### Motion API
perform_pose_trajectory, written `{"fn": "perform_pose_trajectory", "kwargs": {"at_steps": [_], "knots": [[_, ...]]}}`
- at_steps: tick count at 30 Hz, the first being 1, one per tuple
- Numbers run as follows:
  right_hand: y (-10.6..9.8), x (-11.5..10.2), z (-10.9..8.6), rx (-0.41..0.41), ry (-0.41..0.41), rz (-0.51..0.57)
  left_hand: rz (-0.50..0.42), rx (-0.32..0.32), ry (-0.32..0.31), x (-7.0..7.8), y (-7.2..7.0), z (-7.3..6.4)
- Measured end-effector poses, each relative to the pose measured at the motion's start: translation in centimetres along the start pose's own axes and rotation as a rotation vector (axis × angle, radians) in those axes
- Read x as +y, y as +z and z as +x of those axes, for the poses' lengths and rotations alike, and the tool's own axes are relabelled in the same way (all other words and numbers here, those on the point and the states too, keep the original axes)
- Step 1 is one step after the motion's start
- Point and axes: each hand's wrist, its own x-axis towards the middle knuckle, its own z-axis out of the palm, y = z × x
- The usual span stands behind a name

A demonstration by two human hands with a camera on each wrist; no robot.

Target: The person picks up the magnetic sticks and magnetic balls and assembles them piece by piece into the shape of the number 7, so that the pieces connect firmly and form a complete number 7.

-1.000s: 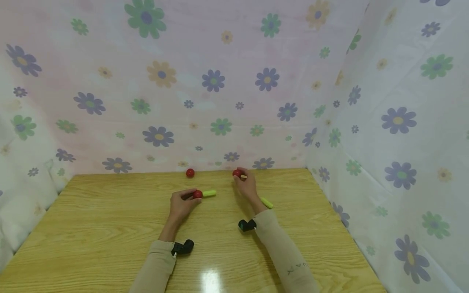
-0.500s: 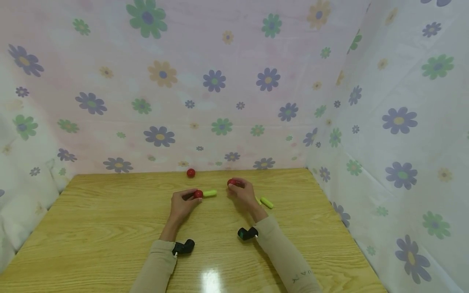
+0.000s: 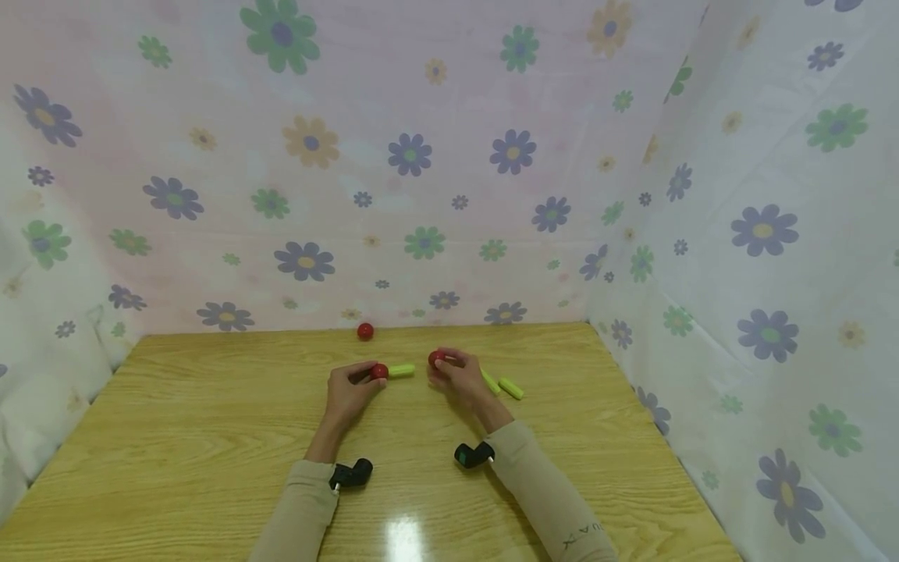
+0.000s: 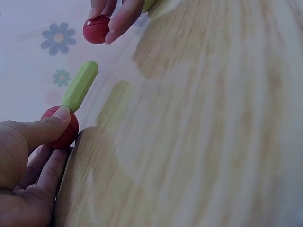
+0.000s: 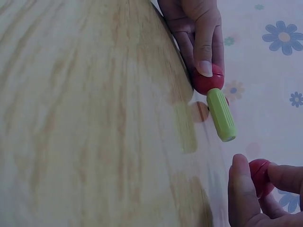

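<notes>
My left hand (image 3: pixel 349 396) pinches a red ball (image 4: pixel 70 130) between thumb and fingers, low over the wooden table. A ribbed light-green stick (image 4: pixel 80 86) joins this ball and points to the right, towards the other hand. My right hand (image 3: pixel 465 380) holds a second red ball (image 5: pixel 261 177) by its fingertips, a short gap beyond the stick's free end. A thin seam line shows on this ball in the left wrist view. Fingers partly cover both balls.
A third red ball (image 3: pixel 365 332) lies at the table's back edge, by the flowered cloth wall. Two more green sticks lie to the right: one (image 3: pixel 490 381) partly behind the right hand, another (image 3: pixel 512 389) just beyond it. Black cameras (image 3: pixel 353 473) are strapped to both wrists.
My right hand has come from the table's back edge towards me and slightly left with its red ball, uncovering a green stick beside the wrist. The left hand has stayed in place.
</notes>
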Motion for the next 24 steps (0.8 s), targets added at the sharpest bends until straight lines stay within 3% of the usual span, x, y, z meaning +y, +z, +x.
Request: {"fn": "perform_pose_trajectory", "kwargs": {"at_steps": [10,24], "knots": [[-0.06,0.2,-0.3,-0.084,0.033,-0.039,0.018,0.0,0.013,-0.14,0.1,0.14],[-0.23,0.83,0.2,-0.091,0.041,-0.059,0.016,0.007,0.045,-0.38,0.11,0.22]]}}
